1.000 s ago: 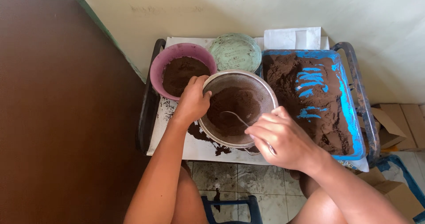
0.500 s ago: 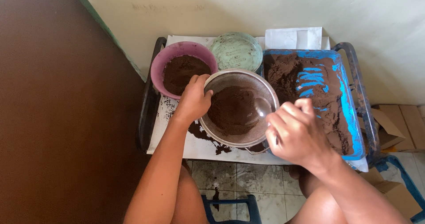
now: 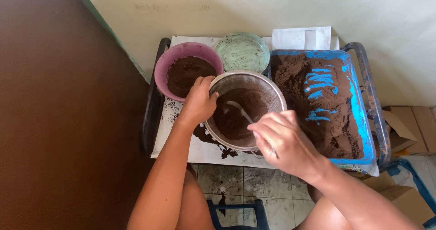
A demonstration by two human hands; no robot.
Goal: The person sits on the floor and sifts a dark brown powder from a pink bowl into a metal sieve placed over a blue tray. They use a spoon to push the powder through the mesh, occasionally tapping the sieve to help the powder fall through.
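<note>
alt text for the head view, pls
A person's left hand grips the rim of a metal sieve of brown powder while the right hand holds a spoon in it; a pink bowl and blue tray flank it.

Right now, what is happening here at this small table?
A person sits over a low table and works brown powder in a metal sieve. The left hand grips the sieve's rim, and the right hand holds a spoon whose tip is in the powder. A pink bowl with more powder and a green bowl stand behind. A blue tray of powder lies to the right. Some powder is spilled on the white sheet.
</note>
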